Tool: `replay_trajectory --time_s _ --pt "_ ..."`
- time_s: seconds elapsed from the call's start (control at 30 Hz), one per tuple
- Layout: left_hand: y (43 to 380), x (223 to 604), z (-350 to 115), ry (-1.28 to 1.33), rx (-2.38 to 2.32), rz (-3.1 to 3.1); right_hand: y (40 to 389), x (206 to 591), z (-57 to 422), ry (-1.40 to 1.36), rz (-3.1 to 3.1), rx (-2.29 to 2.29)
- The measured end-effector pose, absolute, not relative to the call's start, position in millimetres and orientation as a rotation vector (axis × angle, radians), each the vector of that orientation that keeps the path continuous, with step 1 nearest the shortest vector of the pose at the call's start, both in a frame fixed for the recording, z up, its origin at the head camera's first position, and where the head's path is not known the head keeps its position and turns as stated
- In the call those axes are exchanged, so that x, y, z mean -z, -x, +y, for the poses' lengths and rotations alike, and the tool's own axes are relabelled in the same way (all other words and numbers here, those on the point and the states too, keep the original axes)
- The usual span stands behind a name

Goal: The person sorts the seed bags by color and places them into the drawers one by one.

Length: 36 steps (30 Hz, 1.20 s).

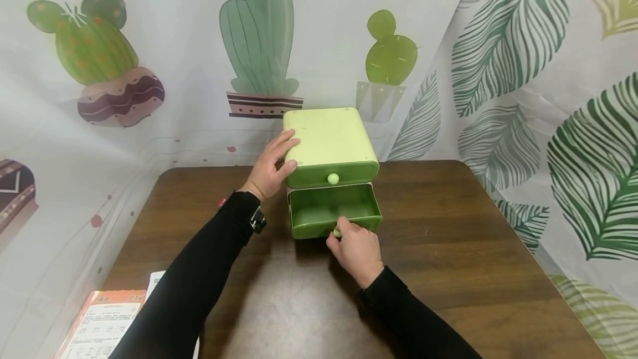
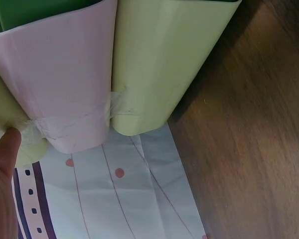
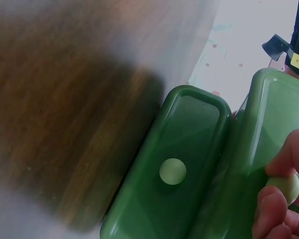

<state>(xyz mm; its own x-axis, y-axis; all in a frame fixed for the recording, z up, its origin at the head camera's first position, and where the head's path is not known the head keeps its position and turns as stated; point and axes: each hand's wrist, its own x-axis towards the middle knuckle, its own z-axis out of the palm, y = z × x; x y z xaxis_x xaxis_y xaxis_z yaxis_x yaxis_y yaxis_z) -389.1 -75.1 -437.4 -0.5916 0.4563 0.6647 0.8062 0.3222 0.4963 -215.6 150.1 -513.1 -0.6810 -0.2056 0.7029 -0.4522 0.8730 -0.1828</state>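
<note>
A small drawer cabinet (image 1: 326, 134) has a pale yellow-green top, and the left wrist view shows a pink middle tier (image 2: 65, 74). Its middle drawer (image 1: 311, 230), dark green, is pulled out, and the visible inside is bare. My right hand (image 1: 356, 245) pinches that drawer's round light-green knob (image 3: 287, 187) between thumb and fingers. Against the cabinet's upper left side rests my left hand (image 1: 271, 165), fingers extended; one finger (image 2: 6, 154) touches the side of the top tier. The top drawer (image 1: 304, 177) and the bottom drawer (image 3: 189, 129) are closed.
The cabinet stands on a brown wooden table (image 1: 448, 237), near its back edge. Behind hangs a white cloth (image 1: 189, 43) printed with cacti and leaves. Printed papers (image 1: 102, 326) lie at the front left, partly under the left sleeve.
</note>
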Motion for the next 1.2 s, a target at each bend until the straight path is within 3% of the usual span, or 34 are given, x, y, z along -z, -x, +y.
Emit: replay_trajectory --time_s 1.2 --pt "390.6 438.0 -74.3 1.105 1.187 -2.182 193.8 519.8 152.9 -0.507 -2.295 -0.452"
